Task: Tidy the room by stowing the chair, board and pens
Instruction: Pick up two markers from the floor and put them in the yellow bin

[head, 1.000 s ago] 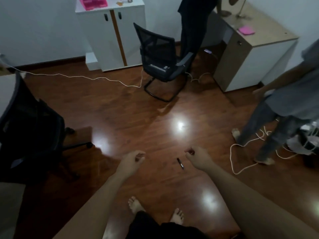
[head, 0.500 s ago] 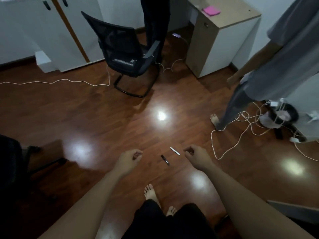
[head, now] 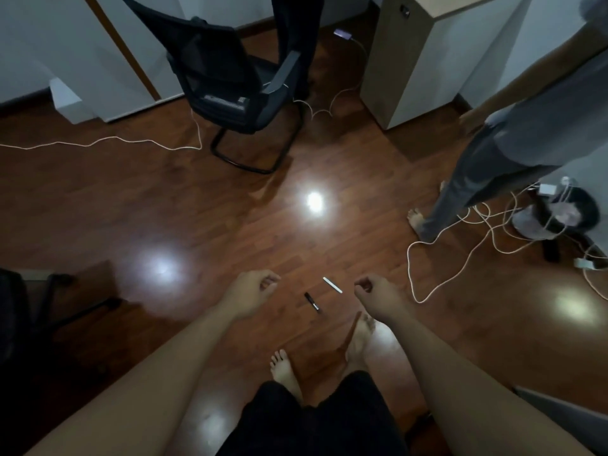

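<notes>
Two pens lie on the wooden floor between my hands: a black pen (head: 312, 301) and a white pen (head: 332, 285) just beyond it. My left hand (head: 251, 289) hovers left of them with fingers curled and nothing in it. To the right of the pens my right hand (head: 378, 296) is curled the same way, also holding nothing. A black mesh chair (head: 230, 80) on a sled base stands further off by the white cabinet (head: 108, 44). No board shows in this view.
A person in grey (head: 513, 143) stands at the right beside a desk (head: 424, 60). White cables (head: 437, 258) loop over the floor at the right and one cable (head: 98, 141) runs across the left. Another dark chair (head: 19, 317) stands at the left edge. My bare feet (head: 286, 370) are below the pens.
My view has moved forward and tilted down, so the chair and desk sit closer. The white pen came into sight beside the black one. Both hands stay curled at the same spread.
</notes>
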Demonstrator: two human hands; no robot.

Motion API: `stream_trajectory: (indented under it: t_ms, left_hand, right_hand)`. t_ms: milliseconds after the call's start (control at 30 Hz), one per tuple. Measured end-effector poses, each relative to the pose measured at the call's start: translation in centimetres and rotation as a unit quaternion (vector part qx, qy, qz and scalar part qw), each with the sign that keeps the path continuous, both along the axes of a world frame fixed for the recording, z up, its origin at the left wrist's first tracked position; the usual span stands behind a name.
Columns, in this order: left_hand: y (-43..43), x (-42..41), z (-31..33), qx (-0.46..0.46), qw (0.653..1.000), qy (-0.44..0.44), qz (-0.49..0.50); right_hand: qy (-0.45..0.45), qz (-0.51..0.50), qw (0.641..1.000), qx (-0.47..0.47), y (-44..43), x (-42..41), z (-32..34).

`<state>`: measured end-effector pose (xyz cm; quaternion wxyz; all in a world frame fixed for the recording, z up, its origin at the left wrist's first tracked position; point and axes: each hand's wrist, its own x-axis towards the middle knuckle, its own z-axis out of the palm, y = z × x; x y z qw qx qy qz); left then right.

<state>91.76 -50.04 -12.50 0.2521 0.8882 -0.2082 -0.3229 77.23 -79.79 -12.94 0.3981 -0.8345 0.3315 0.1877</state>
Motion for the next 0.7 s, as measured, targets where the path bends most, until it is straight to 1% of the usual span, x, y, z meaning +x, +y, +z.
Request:
stream_trajectory:
  t_ms: [167,233,300,400,467,567,700]
  left_hand:
    - [-3.9,1.7,-2.5,0.007,1.000,0.015,0.019]
    - [-5.9,2.4,-4.8,0.009,0.999,0.025,0.030]
    - [-7.8,3.0,-8.4,0.010,0.998,0.041,0.039]
    - [-10.5,3.4,-16.1,0.001,0.997,0.059,0.046]
    - [-12.1,3.3,-22.1,0.010,0.996,0.076,0.047]
    - [-13.9,2.9,-32.3,0.026,0.995,0.090,0.044]
    - [-14.5,1.9,-46.1,0.058,0.991,0.124,0.011]
  right_hand:
    - [0.043,0.026,0.998,0.035,-3.2,3.4,-4.2]
    - [0.052,0.037,0.997,0.051,-4.6,4.8,-7.4]
    - [0.049,0.046,0.996,0.053,-5.8,6.1,-11.3]
    - [0.053,0.039,0.996,0.056,-7.5,7.6,-19.1]
    - [0.068,0.044,0.995,0.062,-8.5,8.2,-25.6]
    - [0.077,0.045,0.994,0.061,-9.6,8.9,-35.7]
    - [0.105,0.048,0.992,0.052,-9.5,9.1,-48.3]
